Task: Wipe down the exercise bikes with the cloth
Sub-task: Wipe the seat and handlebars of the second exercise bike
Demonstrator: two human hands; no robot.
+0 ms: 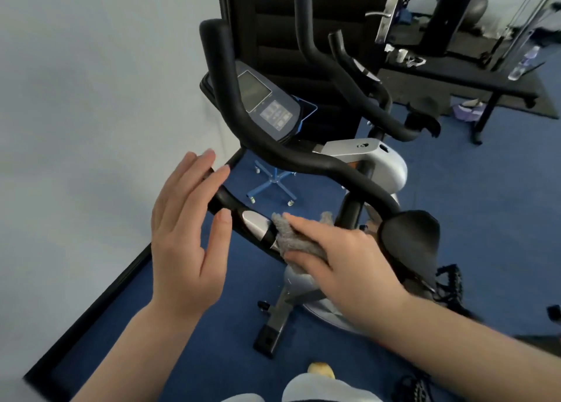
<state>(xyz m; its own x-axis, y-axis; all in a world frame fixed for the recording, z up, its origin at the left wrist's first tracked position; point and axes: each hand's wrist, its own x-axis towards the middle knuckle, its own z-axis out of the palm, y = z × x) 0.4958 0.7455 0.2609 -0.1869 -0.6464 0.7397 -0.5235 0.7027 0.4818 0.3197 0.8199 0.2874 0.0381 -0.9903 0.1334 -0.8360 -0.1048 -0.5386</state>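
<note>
An exercise bike with black handlebars (318,166) and a grey console (267,104) stands right in front of me. My right hand (340,256) presses a grey fluffy cloth (288,237) around the near handlebar grip, next to its silver pulse sensor (255,224). My left hand (185,234) hovers with fingers spread at the left end of that same grip, its fingertips touching or nearly touching the bar and holding nothing. The black saddle (409,237) is to the right of my right hand. A second bike's handlebars (358,76) rise behind.
A white wall (91,113) with a black skirting board runs along the left. A blue wheeled chair base (273,186) sits on the blue carpet behind the bike. A black bench (473,83) with a bottle and a dark door lie at the back right.
</note>
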